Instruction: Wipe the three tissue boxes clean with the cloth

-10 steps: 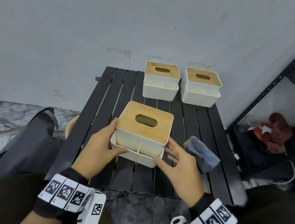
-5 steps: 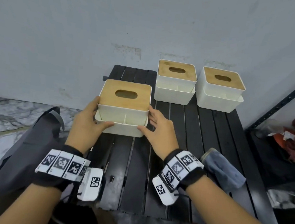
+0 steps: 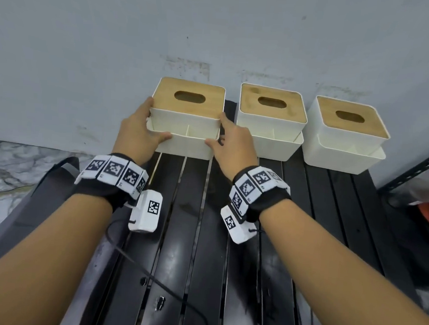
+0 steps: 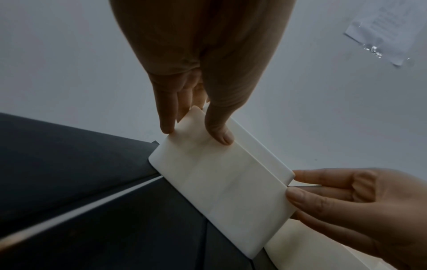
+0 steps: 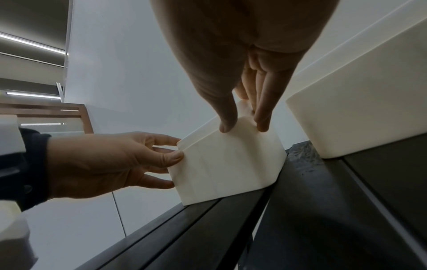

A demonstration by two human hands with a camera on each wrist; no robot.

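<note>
Three white tissue boxes with wooden lids stand in a row at the back of the black slatted table [image 3: 194, 237], against the wall. Both hands hold the left box [image 3: 188, 124], which sits at the table's back left corner. My left hand [image 3: 144, 128] grips its left side with the thumb across the front. My right hand [image 3: 228, 137] grips its right side, in the gap to the middle box [image 3: 270, 125]. The right box [image 3: 346, 136] stands untouched. The wrist views show the same box [image 4: 221, 182] [image 5: 226, 160] between thumbs and fingers. The cloth is out of view.
A grey wall rises directly behind the boxes. A dark bag [image 3: 24, 211] lies on the floor to the left. A black metal shelf [image 3: 418, 168] with red items stands to the right. A thin black cable [image 3: 134, 258] runs across the near slats.
Both hands have carried the box from the near middle of the table to the back left, in line with the other two. The grey cloth has dropped out of view.
</note>
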